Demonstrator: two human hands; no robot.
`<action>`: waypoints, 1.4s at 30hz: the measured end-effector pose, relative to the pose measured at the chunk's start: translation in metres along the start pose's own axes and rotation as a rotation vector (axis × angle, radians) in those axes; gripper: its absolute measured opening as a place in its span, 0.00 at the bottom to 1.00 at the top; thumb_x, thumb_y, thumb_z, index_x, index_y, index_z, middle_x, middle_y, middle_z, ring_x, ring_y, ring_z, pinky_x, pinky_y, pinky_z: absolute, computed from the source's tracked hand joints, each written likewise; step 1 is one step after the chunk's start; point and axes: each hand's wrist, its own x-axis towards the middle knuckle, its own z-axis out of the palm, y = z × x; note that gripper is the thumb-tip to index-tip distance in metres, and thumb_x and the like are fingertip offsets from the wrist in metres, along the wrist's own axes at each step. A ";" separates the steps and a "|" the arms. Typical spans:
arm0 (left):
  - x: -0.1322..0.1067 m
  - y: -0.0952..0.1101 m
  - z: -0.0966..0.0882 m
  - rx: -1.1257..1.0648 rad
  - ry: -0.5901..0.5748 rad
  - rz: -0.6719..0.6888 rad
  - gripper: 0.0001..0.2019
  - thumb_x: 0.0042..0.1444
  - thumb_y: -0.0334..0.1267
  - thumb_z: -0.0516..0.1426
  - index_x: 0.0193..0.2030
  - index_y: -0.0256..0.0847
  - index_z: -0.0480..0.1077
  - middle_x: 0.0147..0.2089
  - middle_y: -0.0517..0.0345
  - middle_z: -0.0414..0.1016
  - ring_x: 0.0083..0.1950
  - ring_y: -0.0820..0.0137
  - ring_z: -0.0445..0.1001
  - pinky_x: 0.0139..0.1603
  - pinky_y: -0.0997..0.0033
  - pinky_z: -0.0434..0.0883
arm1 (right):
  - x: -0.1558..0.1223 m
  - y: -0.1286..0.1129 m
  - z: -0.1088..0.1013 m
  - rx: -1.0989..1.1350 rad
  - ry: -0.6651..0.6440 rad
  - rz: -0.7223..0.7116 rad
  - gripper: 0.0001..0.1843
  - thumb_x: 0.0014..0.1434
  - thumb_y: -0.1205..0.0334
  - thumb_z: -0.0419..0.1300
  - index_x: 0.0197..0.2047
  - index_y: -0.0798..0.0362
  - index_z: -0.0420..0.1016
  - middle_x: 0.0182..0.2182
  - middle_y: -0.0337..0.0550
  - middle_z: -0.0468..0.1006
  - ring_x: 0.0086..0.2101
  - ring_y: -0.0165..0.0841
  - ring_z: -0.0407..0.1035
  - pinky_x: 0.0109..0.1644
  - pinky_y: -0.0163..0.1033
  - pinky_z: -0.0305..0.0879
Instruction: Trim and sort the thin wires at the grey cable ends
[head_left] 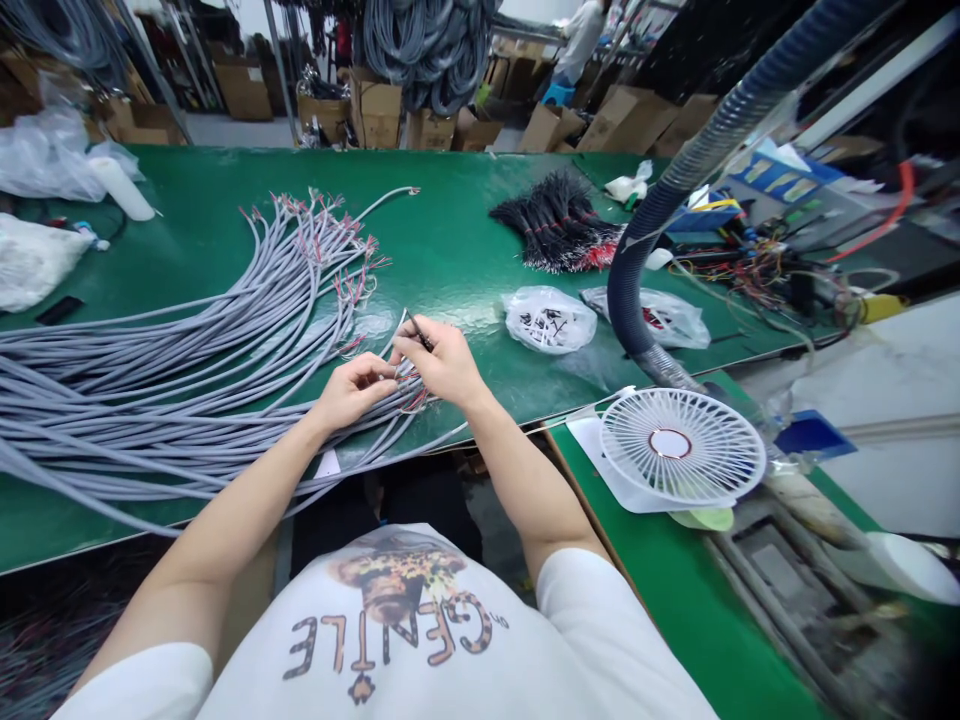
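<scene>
My left hand point(352, 390) is closed in a pinch on the stripped end of a grey cable, where thin coloured wires show. Right beside it, my right hand point(444, 362) is closed around a slim dark tool point(420, 333) that looks like tweezers; its lower tip is hidden by the fingers. The two hands nearly touch at the fingertips. Under and to the left of them lies a thick bundle of grey cables point(187, 420). A second group of cable ends point(322, 235) with reddish and white wires fans out farther back.
A green table point(450, 230) carries black wire bundles point(555, 220) and a plastic bag of small black parts point(551, 320). A dark flexible hose point(630, 280) arches down at right, near a white fan point(682, 445). Plastic bags point(37, 260) lie at far left.
</scene>
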 end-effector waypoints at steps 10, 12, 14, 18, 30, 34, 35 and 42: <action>0.009 0.004 0.004 0.004 0.205 -0.038 0.06 0.46 0.39 0.64 0.26 0.39 0.76 0.30 0.58 0.70 0.33 0.72 0.67 0.34 0.72 0.64 | -0.040 -0.012 -0.001 -0.188 -0.021 -0.139 0.10 0.60 0.63 0.53 0.42 0.48 0.75 0.34 0.42 0.77 0.32 0.31 0.69 0.39 0.35 0.64; 0.010 0.001 0.001 -0.009 0.206 -0.056 0.07 0.46 0.40 0.64 0.26 0.38 0.75 0.30 0.58 0.70 0.33 0.71 0.68 0.35 0.72 0.64 | -0.047 -0.001 0.009 -0.336 -0.118 -0.111 0.14 0.57 0.66 0.54 0.44 0.48 0.75 0.34 0.43 0.78 0.32 0.32 0.70 0.37 0.34 0.62; 0.011 -0.001 0.000 -0.010 0.206 -0.063 0.07 0.46 0.40 0.64 0.27 0.38 0.75 0.30 0.58 0.70 0.33 0.71 0.68 0.36 0.72 0.64 | -0.048 0.012 0.018 -0.487 -0.107 -0.038 0.16 0.56 0.68 0.54 0.47 0.49 0.73 0.36 0.45 0.79 0.35 0.34 0.71 0.36 0.34 0.61; 0.011 0.001 -0.001 -0.067 0.202 -0.074 0.06 0.47 0.38 0.63 0.27 0.38 0.74 0.28 0.60 0.68 0.30 0.74 0.66 0.34 0.73 0.64 | -0.045 0.034 0.027 -0.596 -0.022 0.092 0.09 0.58 0.66 0.54 0.41 0.52 0.74 0.35 0.47 0.79 0.34 0.36 0.71 0.34 0.35 0.58; 0.016 -0.002 -0.002 -0.281 0.267 -0.216 0.09 0.44 0.39 0.65 0.26 0.38 0.70 0.26 0.63 0.68 0.26 0.77 0.65 0.31 0.76 0.65 | -0.067 0.018 0.014 -0.124 0.196 -0.059 0.12 0.60 0.63 0.55 0.46 0.48 0.75 0.35 0.41 0.79 0.30 0.31 0.70 0.39 0.35 0.66; 0.015 0.001 -0.001 -0.256 0.269 -0.195 0.10 0.43 0.39 0.66 0.26 0.37 0.70 0.26 0.63 0.68 0.26 0.78 0.64 0.30 0.77 0.63 | -0.059 0.016 0.031 -0.230 -0.039 -0.132 0.17 0.57 0.68 0.55 0.49 0.50 0.75 0.37 0.45 0.80 0.34 0.33 0.74 0.42 0.36 0.68; 0.015 0.001 -0.001 -0.253 0.266 -0.191 0.10 0.43 0.40 0.66 0.26 0.37 0.71 0.26 0.63 0.68 0.26 0.78 0.64 0.30 0.77 0.63 | -0.055 0.022 0.035 -0.274 -0.017 -0.091 0.18 0.57 0.69 0.54 0.50 0.52 0.75 0.39 0.47 0.80 0.37 0.35 0.74 0.44 0.37 0.68; 0.013 -0.006 -0.003 -0.259 0.246 -0.166 0.09 0.46 0.40 0.66 0.29 0.38 0.73 0.27 0.62 0.70 0.28 0.77 0.66 0.33 0.77 0.64 | -0.054 0.023 0.014 -0.298 0.270 0.050 0.21 0.62 0.52 0.55 0.54 0.54 0.70 0.42 0.46 0.79 0.38 0.34 0.75 0.43 0.36 0.69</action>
